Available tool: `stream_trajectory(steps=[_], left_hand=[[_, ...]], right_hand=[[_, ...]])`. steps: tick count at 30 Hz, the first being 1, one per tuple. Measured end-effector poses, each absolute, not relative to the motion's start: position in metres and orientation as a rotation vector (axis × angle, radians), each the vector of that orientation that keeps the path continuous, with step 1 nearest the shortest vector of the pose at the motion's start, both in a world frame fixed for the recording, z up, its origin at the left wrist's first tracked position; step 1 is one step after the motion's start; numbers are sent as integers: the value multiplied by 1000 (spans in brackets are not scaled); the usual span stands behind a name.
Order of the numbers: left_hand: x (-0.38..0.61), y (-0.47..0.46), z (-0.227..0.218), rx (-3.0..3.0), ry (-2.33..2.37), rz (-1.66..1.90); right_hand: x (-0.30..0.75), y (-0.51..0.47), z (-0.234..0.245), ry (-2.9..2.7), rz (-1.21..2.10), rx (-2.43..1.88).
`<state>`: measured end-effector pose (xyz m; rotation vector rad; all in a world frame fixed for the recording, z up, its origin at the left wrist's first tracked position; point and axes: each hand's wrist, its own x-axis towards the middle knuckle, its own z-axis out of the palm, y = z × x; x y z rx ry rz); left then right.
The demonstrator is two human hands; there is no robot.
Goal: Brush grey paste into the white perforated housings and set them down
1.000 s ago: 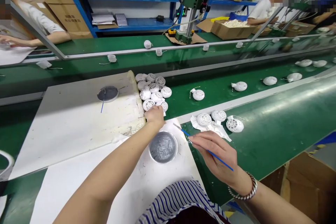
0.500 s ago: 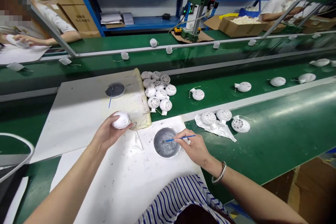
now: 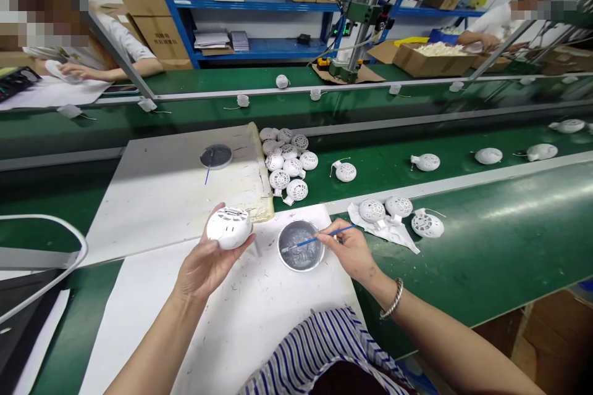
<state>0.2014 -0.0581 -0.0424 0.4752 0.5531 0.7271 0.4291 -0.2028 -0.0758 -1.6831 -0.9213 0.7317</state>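
My left hand (image 3: 204,265) grips a round white plastic housing (image 3: 228,229) with slots in its top, held up above the white board (image 3: 185,345). Between the fingertips of my right hand (image 3: 349,250) is a thin blue paintbrush (image 3: 340,230). The brush tip rests in a round dish of grey paint (image 3: 301,245), just right of the housing. Beyond the dish, several white housings with lattice tops (image 3: 293,166) sit clustered against the padded edge of a second board (image 3: 162,197).
Three more housings (image 3: 372,210) lie right of the dish, two on a white cloth (image 3: 393,236). Others are spaced along the green conveyor (image 3: 380,148). A second paint dish (image 3: 217,157) with a brush stands on the far board. Two people work across the line.
My left hand has brought the housing nearer and to the right, turning its slotted top into view. The brush tip has shifted left within the dish. The camera view has also shifted.
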Motion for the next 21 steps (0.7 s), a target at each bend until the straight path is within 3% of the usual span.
stream_trajectory(steps=[10, 21], left_hand=[[215, -77, -20, 843, 465, 425], [230, -94, -16, 718, 903, 669]], right_hand=[[450, -224, -67, -857, 710, -1737], [452, -224, -64, -355, 945, -1383]])
